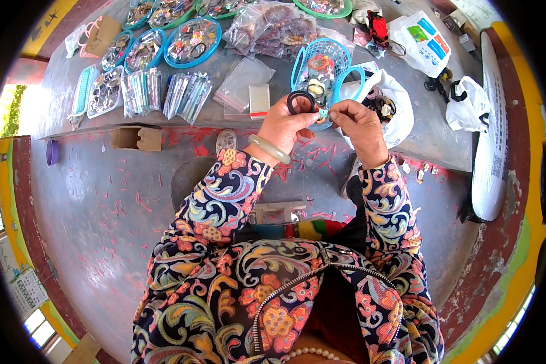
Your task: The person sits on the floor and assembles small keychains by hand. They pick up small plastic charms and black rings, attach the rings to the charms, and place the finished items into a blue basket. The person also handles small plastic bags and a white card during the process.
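Note:
My left hand (285, 124), with a pale bangle at its wrist, is closed in a pinch. A black hair tie (299, 95) loops up from its fingers. At the fingertips sits a small teal piece (323, 113), too small to make out in detail. From the other side, my right hand (362, 126) pinches at this teal piece, thumb and forefinger together. Just beyond both hands stands a light blue plastic basket (338, 53) with small mixed hair accessories in it. A white plastic bag (402, 112) holding dark hair ties lies open beside my right hand.
Blue round baskets (193, 62) of small goods and bundles of pens (188, 97) cover the table's left. Clear bags of beads (273, 30) lie at the back. White bags (420, 45) lie on the right. A cardboard box (136, 138) and red scraps are on the floor.

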Tool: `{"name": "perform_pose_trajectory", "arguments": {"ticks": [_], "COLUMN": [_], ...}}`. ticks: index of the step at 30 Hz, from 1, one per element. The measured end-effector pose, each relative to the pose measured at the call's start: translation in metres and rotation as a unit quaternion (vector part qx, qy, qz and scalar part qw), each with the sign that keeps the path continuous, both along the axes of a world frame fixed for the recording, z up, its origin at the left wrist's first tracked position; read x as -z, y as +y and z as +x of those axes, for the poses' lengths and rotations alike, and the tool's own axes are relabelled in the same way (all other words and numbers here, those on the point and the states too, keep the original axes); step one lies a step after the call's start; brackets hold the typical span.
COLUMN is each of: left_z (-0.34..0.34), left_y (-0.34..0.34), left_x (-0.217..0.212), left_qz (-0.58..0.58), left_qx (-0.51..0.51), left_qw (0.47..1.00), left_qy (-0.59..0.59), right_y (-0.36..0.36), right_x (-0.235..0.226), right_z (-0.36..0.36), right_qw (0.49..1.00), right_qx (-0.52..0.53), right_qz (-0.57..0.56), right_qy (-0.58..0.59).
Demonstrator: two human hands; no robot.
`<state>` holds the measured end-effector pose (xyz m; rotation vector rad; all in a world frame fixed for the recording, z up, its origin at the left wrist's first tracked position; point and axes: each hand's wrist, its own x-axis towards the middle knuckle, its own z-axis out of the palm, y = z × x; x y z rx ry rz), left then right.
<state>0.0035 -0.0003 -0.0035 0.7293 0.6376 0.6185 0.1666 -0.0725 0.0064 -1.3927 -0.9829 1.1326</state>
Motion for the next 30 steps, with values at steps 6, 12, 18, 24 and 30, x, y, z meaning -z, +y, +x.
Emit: {"name": "perform_pose_trajectory", "arguments": {"ticks": [6,12,18,24,30], "left_z": [0.000,0.002,0.001,0.002,0.005], "left_y": [0.000,-0.002,-0.001,0.000,-0.003], "left_x": [-0.001,-0.005,-0.012,0.001,0.002], "left_qz": [0.071,0.141,0.123,0.159,0.179], "left_qx": [0.009,0.035,0.041,0.042,0.055], "left_qw": [0.996,0.986,0.989,0.983,0.979], "left_qy": [0.056,0.076,0.069,0.084,0.085], "right_y": [0.001,0.002,0.003,0.004,0.003], "right_x": [-0.010,0.006,0.002,0.003,0.008], "right_z": [-0.004,0.000,-0.004,-0.007,-0.001], "right_qw": [0.999,1.000,0.995,0.998,0.999], "right_qx": [-0.013,-0.016,0.001,-0.005,-0.025], "right_qz": [-0.021,-0.008,0.034,0.033,0.000], "right_qy": [0.030,-0.014,-0.092,-0.053,-0.037]}}
